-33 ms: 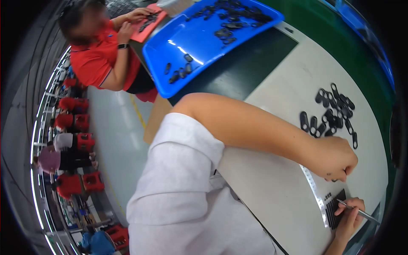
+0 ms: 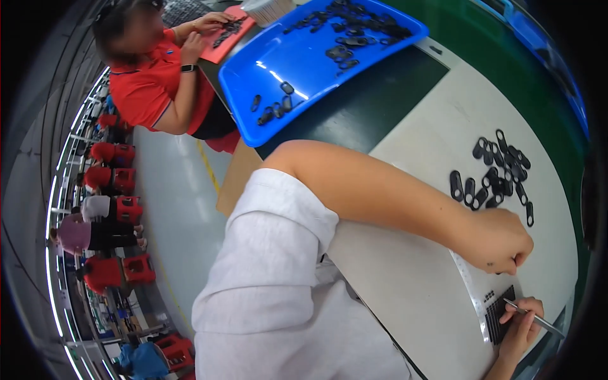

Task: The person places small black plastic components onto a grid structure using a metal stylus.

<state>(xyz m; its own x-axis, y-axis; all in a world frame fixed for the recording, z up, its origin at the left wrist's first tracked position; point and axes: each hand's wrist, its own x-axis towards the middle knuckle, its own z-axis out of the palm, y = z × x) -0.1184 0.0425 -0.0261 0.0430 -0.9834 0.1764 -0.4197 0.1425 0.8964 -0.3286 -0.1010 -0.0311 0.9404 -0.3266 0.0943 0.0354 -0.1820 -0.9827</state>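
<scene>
My left hand (image 2: 500, 239) is closed, fingers curled under and turned away; whatever they grip is mostly hidden. A small dark edge shows beneath the fingers. Below it, my right hand (image 2: 524, 318) pinches slim metal tweezers (image 2: 546, 324), their tip reaching over a sheet of small black pieces (image 2: 496, 315) on a pale backing strip (image 2: 472, 294). Part of the black pieces is gone from the sheet's upper corner, leaving small dark bits there. Just beyond my left hand lie several black oblong plastic parts with a ring-shaped end (image 2: 500, 171), loosely heaped on the table.
A pale table (image 2: 405, 266) carries the work. A blue tray (image 2: 247, 95) with more black parts stands at the upper left on a dark green mat (image 2: 361, 120). A co-worker in red (image 2: 149, 95) handles small parts on a red board (image 2: 221, 47). Others sit along the far left.
The whole view has shifted slightly. Both hands, the tweezers and the parts keep nearly the same places relative to each other.
</scene>
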